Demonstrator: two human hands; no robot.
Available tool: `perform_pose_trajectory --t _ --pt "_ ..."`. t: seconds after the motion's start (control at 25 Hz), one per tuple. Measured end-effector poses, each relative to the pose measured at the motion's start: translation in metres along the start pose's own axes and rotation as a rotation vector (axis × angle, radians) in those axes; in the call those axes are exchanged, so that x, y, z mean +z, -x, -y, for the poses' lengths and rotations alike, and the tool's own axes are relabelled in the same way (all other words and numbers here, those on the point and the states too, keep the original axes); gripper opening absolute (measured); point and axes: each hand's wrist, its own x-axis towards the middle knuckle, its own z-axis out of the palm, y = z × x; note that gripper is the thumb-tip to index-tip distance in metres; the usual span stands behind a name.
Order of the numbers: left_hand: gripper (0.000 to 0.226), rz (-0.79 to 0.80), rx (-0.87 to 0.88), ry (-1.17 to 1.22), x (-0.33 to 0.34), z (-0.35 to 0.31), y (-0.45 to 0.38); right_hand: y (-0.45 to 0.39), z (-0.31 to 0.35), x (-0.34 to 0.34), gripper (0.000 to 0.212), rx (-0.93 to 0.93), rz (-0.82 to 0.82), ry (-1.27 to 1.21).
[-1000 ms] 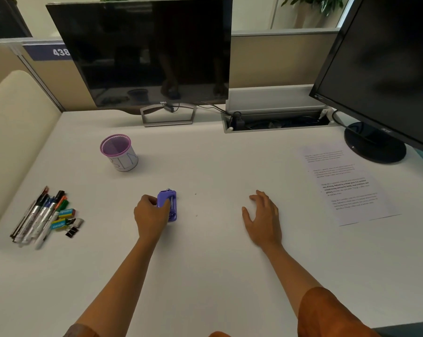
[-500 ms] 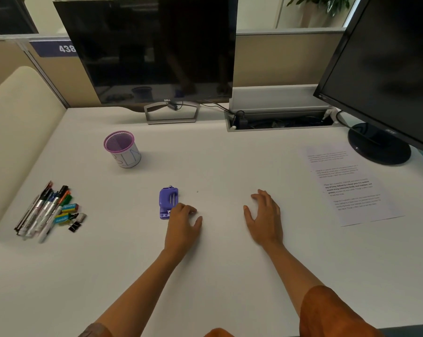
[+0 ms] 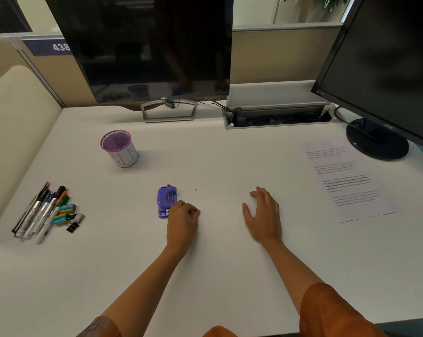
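Head view, sole view on record. The work surface is a white desk.

Item in hand: a small purple stapler. It lies flat on the desk, left of centre, with its long axis running away from the person. It sits well apart from the mesh pen cup, which stands upright further back and to the left.

Left hand: it rests on the desk just beside the near right corner of the stapler. The fingers are curled under into a loose fist, with nothing seen in their grasp. The knuckles overlap the stapler's corner in this view, so contact cannot be confirmed.

Right hand: it lies palm down on the desk, fingers straight and slightly spread, holding nothing. It is well apart from the stapler, and from the printed sheet lying flat to its right.

Other items noted:
- A row of markers lies at the left edge of the desk, with small coloured boxes and binder clips just beside it.
- A dark monitor stands at the back.
- A second dark monitor stands at the right.
- An open cable tray lies between the bases of the two monitors.
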Motion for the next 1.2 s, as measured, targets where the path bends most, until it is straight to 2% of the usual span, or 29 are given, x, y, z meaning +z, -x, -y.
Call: perform_pose_trajectory --t 0.32,0.48,0.68,0.96,1.2 --pt "0.005 -0.012 0.092 -0.035 0.004 0.003 0.009 0.002 0.004 -0.002 0.038 -0.015 -0.010 0.002" --pt "0.012 -0.041 0.272 -0.192 0.008 0.010 0.017 0.000 0.004 -0.001 0.034 -0.053 -0.020 0.017" --pt "0.013 0.030 0.129 0.004 0.009 0.019 0.021 -0.004 0.023 0.010 0.022 -0.156 -0.003 -0.150" --pt "0.010 0.059 0.105 0.176 0.005 0.020 0.024 -0.034 0.088 0.051 0.020 -0.203 0.361 -0.262" --pt "0.019 0.015 0.058 0.287 0.001 0.017 0.022 -0.059 0.111 0.066 0.020 -0.171 0.359 -0.203"
